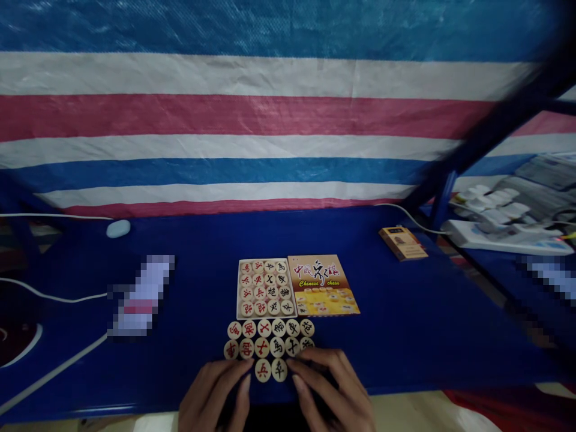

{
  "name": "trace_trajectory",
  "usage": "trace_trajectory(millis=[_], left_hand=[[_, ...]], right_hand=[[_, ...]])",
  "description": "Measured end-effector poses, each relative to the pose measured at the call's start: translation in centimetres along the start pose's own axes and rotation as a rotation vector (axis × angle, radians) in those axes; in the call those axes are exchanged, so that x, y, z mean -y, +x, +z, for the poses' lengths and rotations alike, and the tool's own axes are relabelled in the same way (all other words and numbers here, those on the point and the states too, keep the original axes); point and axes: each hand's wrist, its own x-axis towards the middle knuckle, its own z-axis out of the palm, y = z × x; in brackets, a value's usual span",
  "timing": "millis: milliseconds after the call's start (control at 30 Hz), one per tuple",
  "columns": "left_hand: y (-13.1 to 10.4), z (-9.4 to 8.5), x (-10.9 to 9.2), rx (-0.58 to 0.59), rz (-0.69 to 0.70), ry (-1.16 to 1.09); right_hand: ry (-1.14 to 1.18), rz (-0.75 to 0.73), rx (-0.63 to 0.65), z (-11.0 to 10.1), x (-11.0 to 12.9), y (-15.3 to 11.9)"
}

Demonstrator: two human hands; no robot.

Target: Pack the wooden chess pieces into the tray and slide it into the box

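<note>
Round wooden chess pieces with red and black characters fill a white open box (pixel 267 316) in rows. Its printed lid (pixel 324 285) lies against the box's right side. Two rows of loose pieces lie in front of the box, and below them sit a red piece (pixel 263 370) and a black piece (pixel 279 370) side by side. My left hand (pixel 225 387) is just left of the red piece, its thumb and fingers apart with nothing between them. My right hand (pixel 326 384) is beside the black piece, fingers apart, partly covering the right end of the second row.
A small printed carton (pixel 402 243) lies at the right on the blue table (pixel 405 336). Farther right is a power strip (pixel 508 237) with plugs and cables. At the left are a blurred-out phone (pixel 144 297), white cables and a small white case (pixel 118 228). A striped sheet (pixel 252 114) hangs behind.
</note>
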Motion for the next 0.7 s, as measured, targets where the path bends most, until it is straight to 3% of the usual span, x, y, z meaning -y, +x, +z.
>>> trace_trajectory(millis=[167,333,500,700], left_hand=[[6.2,-0.8,0.8,0.089,-0.048,-0.078],[11.4,2.1,1.3,0.214,-0.091,-0.040],[12.3,4.8,0.7,0.339,-0.083,0.202],[11.8,4.3,1.0,0.336,-0.088,0.259]], right_hand=[[-0.031,0.072,-0.061,0.0,-0.9,4.9],[-0.099,0.108,0.082,2.0,-1.8,10.7],[-0.195,0.117,0.226,3.4,-2.0,12.7],[-0.112,0.127,0.180,3.6,-2.5,11.9]])
